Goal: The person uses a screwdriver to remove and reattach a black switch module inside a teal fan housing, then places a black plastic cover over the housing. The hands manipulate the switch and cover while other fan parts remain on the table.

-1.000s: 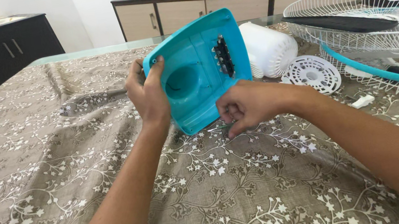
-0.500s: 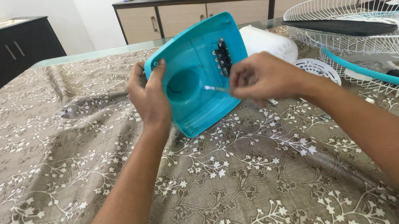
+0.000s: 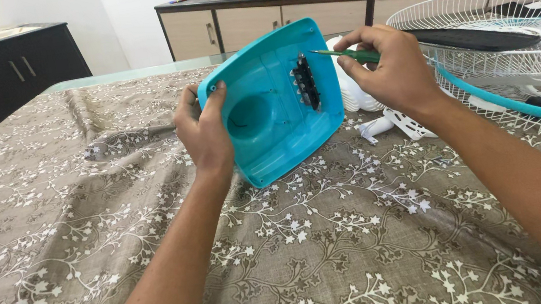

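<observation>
You are propping the turquoise plastic housing [image 3: 270, 104] tilted on edge on the floral tablecloth [image 3: 64, 230] with your left hand [image 3: 203, 132] clamped around its left rim, while your right hand [image 3: 391, 70] is pinching a green screwdriver [image 3: 346, 54] whose tip is meeting the black switch block [image 3: 306, 81].

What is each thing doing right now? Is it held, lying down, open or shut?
Turquoise fan base cover: propped on edge, inside showing.
Left hand: gripping the cover's edge.
Right hand: closed around the screwdriver.
Green screwdriver: held, tip at the black switch block.
Wire fan guard: lying flat.
Cabinet doors: shut.
</observation>
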